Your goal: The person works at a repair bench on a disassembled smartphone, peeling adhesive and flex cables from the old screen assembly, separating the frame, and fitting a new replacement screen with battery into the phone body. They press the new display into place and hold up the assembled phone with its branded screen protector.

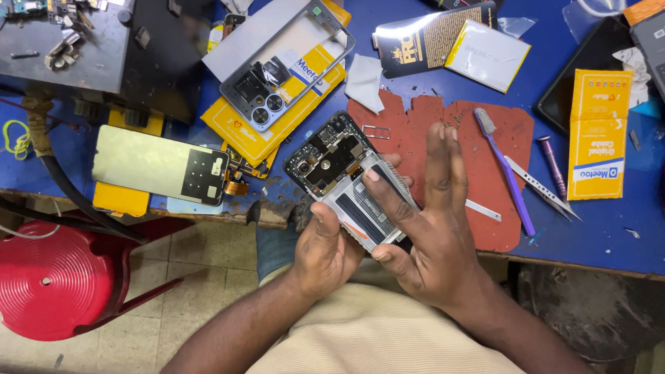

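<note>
We see an opened phone (pixel 344 181) in the middle of the frame, its insides facing up. Its long side runs from upper left to lower right, camera end at upper left. Our left hand (pixel 325 251) wraps around the lower end and holds it. Our right hand (pixel 426 221) is open and flat, one fingertip (pixel 372 174) pressing on the battery. Behind lie a red mat (pixel 499 138), a purple toothbrush (pixel 504 170), tweezers (pixel 540 187) and a yellow box (pixel 599 135).

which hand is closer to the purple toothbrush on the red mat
Right. The right hand has its raised fingertips just beside the purple toothbrush; the left hand sits farther away, under the opened phone.
</note>
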The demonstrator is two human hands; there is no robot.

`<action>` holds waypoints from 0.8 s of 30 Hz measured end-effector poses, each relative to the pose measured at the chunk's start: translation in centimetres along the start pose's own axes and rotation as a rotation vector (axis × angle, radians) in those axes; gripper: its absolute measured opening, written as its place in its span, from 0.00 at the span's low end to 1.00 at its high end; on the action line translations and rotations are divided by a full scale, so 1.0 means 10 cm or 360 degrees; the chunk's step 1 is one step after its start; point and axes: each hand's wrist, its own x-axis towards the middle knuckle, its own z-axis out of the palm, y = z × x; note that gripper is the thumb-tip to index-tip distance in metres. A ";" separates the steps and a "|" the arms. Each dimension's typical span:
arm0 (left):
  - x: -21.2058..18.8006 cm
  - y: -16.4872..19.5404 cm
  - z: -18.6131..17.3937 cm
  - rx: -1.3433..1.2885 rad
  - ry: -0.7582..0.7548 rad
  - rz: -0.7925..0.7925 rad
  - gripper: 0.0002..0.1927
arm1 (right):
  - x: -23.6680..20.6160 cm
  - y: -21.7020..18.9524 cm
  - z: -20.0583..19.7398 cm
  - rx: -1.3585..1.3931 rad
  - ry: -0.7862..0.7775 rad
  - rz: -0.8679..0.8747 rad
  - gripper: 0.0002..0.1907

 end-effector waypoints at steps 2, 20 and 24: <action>-0.01 0.00 -0.01 -0.0038 -0.0022 -0.0018 0.49 | 0.02 -0.01 0.01 0.0071 0.0007 0.0025 0.37; 0.11 0.02 -0.03 -0.0031 0.0111 0.0343 0.49 | -0.05 -0.10 0.03 0.0050 -0.0064 0.0103 0.39; 0.11 0.04 -0.04 -0.0050 0.0111 0.0322 0.49 | -0.11 -0.11 0.00 0.0056 -0.0067 0.0138 0.38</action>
